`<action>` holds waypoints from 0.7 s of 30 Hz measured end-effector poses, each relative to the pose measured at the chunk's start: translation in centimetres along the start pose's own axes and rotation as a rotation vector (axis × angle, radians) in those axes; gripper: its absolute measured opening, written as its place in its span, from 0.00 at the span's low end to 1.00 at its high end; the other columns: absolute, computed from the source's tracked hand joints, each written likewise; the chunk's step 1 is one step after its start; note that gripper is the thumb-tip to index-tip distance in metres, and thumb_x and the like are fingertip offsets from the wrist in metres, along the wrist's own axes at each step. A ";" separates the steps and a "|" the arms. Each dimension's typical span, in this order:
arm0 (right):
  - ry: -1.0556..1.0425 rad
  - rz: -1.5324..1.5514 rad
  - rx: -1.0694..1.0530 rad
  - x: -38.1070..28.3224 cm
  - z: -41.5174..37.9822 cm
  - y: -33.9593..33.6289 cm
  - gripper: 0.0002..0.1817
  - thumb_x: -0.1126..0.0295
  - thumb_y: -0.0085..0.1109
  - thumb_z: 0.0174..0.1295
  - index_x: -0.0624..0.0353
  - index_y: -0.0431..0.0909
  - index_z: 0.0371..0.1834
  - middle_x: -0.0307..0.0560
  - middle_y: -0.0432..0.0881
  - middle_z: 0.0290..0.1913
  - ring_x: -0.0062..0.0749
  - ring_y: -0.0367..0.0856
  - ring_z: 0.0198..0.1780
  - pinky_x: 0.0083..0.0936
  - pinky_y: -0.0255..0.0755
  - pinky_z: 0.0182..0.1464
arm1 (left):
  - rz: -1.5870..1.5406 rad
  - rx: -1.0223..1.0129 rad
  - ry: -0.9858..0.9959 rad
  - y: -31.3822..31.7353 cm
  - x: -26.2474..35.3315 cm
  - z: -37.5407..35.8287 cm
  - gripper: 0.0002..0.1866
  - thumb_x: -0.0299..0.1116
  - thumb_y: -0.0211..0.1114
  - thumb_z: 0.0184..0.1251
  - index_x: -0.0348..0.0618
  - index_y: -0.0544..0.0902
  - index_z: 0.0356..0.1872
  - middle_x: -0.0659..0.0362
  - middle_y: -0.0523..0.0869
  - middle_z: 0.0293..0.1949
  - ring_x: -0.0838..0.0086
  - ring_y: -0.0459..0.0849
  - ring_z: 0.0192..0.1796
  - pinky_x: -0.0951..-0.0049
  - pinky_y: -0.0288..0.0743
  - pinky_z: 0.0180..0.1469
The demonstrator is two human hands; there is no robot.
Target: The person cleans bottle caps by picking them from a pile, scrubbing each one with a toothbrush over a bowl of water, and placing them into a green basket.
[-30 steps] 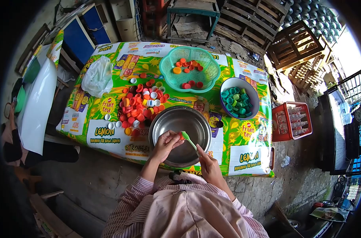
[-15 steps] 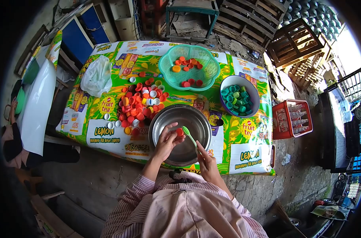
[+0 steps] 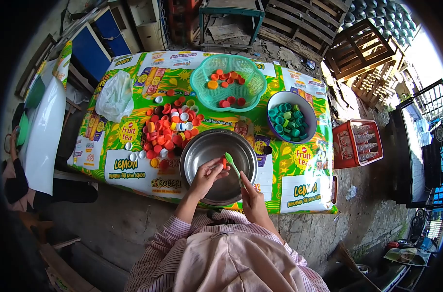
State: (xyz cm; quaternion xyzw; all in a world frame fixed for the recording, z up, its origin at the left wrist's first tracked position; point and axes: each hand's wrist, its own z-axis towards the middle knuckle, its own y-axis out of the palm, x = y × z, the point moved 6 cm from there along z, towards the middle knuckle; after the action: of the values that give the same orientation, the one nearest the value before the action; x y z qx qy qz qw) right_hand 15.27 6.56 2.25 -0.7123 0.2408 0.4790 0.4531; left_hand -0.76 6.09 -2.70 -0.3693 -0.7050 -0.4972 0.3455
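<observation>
Above a steel basin [image 3: 188, 181], my left hand [image 3: 205, 179] pinches a red bottle cap [image 3: 225, 164] between thumb and fingers, partly hiding it. My right hand [image 3: 252, 198] is closed round the handle of a light green toothbrush [image 3: 234, 166]. The brush's head is right at the cap and appears to touch it. Left of the basin lies a heap of red, orange and white bottle caps [image 3: 169, 130]. Beyond the basin, a mint-green plastic basket [image 3: 200, 83] holds several red and orange caps. A white bowl with a dark rim [image 3: 306, 109] holds green and teal caps.
A clear plastic bag [image 3: 115, 97] lies on the left of the table with its printed cover [image 3: 134, 168]. A red crate [image 3: 345, 146] stands on the floor at right. Wooden pallets [image 3: 360, 48] lean behind. Another person's arm [image 3: 17, 168] shows at far left.
My left hand has tilted the red cap, so less of it shows. The toothbrush head stays close to the cap. The whole view has shifted slightly.
</observation>
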 end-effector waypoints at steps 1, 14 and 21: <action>-0.047 -0.048 0.033 -0.1 0.0 0.0 0.26 0.77 0.46 0.64 0.47 0.62 0.66 0.58 0.78 0.29 0.36 0.75 0.23 0.22 0.67 0.31 | 0.000 -0.001 0.000 -0.2 -0.2 0.1 0.17 0.30 0.51 0.70 0.37 0.70 0.58 0.56 0.79 0.49 0.71 0.79 0.51 0.72 0.75 0.54; -0.166 -0.215 0.014 -0.6 -0.4 0.8 0.26 0.74 0.47 0.63 0.40 0.63 0.66 0.58 0.78 0.29 0.53 0.79 0.28 0.42 0.71 0.30 | -0.311 -0.023 -0.056 -1.1 -0.9 0.0 0.17 0.29 0.50 0.70 0.40 0.70 0.59 0.56 0.76 0.56 0.73 0.75 0.57 0.74 0.72 0.58; -0.115 -0.258 0.011 -0.1 -0.2 0.9 0.26 0.76 0.48 0.62 0.45 0.64 0.65 0.60 0.80 0.32 0.52 0.80 0.29 0.40 0.72 0.32 | -0.242 0.109 -0.018 -1.9 -0.8 -0.1 0.18 0.26 0.55 0.67 0.40 0.71 0.57 0.59 0.78 0.51 0.77 0.77 0.53 0.76 0.73 0.57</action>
State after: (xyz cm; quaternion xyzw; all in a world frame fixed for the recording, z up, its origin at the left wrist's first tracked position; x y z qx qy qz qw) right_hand 14.57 5.94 1.99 -0.7062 0.1234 0.4556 0.5277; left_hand -2.03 5.37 -4.23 -0.2667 -0.7734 -0.4928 0.2964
